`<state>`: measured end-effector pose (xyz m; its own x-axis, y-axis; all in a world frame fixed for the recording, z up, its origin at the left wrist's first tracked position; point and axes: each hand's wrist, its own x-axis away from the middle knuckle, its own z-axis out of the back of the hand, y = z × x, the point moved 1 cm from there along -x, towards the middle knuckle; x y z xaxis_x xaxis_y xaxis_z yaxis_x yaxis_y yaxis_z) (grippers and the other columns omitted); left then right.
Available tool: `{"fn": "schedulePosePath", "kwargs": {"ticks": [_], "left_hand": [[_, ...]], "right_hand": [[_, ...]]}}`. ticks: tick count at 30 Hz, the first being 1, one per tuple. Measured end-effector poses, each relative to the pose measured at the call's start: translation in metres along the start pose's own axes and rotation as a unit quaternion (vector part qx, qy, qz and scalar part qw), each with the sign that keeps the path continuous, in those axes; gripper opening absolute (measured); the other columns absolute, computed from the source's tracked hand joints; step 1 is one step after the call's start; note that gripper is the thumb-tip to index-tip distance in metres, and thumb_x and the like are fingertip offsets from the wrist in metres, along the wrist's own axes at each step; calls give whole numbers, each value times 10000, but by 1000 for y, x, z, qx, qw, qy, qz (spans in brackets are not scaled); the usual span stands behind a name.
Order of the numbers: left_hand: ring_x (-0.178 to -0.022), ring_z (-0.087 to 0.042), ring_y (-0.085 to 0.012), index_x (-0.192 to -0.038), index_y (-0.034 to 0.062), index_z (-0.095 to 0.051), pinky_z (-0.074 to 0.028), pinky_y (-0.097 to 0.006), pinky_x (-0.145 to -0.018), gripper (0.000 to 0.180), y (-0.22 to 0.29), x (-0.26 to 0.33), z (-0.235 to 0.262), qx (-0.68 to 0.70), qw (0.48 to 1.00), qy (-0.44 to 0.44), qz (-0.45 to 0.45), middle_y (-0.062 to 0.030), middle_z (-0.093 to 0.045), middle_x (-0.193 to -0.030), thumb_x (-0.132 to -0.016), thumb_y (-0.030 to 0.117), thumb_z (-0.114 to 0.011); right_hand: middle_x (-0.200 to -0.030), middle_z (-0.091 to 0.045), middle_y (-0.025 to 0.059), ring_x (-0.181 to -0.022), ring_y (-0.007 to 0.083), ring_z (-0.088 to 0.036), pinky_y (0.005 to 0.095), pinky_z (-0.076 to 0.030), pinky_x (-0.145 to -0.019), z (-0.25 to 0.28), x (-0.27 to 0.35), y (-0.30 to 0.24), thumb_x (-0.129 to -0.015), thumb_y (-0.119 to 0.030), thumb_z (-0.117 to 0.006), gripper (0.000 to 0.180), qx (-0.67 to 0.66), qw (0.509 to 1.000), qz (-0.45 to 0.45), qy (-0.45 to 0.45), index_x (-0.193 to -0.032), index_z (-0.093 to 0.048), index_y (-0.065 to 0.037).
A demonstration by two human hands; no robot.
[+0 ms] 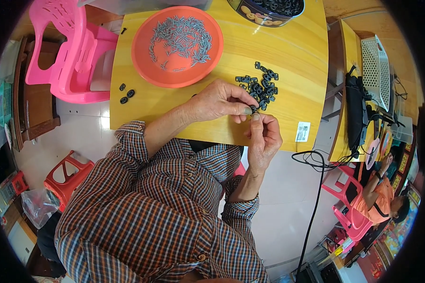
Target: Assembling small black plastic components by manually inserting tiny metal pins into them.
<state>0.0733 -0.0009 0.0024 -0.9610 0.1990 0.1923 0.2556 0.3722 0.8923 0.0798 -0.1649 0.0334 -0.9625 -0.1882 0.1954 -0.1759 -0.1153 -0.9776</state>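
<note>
The two hands meet near the front edge of a yellow bench (174, 115). The left hand (217, 101) comes in from the left, its thumb and fingers pinched on a small black piece (253, 109); the right hand (263, 139) grips the same piece from below between thumb and finger, so the fingertips of both nearly touch. The piece is mostly hidden by them.

Just beyond the hands lies a loose pile of black parts (264, 87), spread on the bench top. To the left of the pile stands a round orange bowl (141, 59), with many small grey screws (182, 35) scattered over its bottom. At the far edge, a dark tin (262, 19) is filled with more black parts. A few black parts lie by themselves near the left edge, well apart from the pile. A white label (302, 132) sits at the near right corner.
</note>
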Motion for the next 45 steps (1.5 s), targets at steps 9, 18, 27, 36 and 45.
{"fn": "schedulePosePath", "kwargs": {"ticks": [9, 18, 27, 36, 45], "left_hand": [[-677, -644, -96, -1094, -23, -632, -533, -229, -645, 237, 6, 2, -3, -15, 999, 18, -25, -68, -668, -789, -862, 5, -591], [-686, -652, -101, -1106, -20, -627, -535, -228, -656, 243, 3, 2, -4, -16, 999, 11, -35, -76, -673, -795, -869, 9, -583], [-681, -666, -103, -1078, -4, -647, -538, -223, -635, 224, 6, 3, -5, -38, 998, 6, -40, -71, -680, -802, -864, 7, -581], [-676, -667, -108, -1062, -4, -654, -541, -225, -622, 222, 5, 4, -1, -53, 998, -8, -35, -72, -679, -781, -849, 10, -591], [-644, -659, -119, -1065, 1, -655, -544, -240, -595, 226, 5, 5, 0, -43, 998, -32, -35, -81, -675, -792, -847, 23, -600]], "right_hand": [[-654, -540, 1, -506, 39, -445, 174, -357, -463, -3, 1, -1, -913, -139, -590, 165, -15, 1000, -14, 17, -814, -558, -11], [-601, -506, -10, -461, 33, -401, 176, -300, -417, -2, 1, -3, -899, -150, -611, 180, -35, 999, -31, 27, -776, -549, -34], [-602, -505, -10, -460, 35, -398, 175, -299, -420, -3, 2, -3, -891, -134, -616, 179, -58, 998, -15, 33, -760, -543, -36], [-620, -533, 0, -464, 45, -425, 180, -324, -427, 6, -2, -2, -877, -114, -633, 153, -68, 996, -42, -29, -772, -565, -27], [-657, -616, 59, -475, 86, -521, 192, -390, -411, 18, -9, 5, -855, -128, -663, 163, -130, 982, -90, -99, -791, -583, -2]]}}
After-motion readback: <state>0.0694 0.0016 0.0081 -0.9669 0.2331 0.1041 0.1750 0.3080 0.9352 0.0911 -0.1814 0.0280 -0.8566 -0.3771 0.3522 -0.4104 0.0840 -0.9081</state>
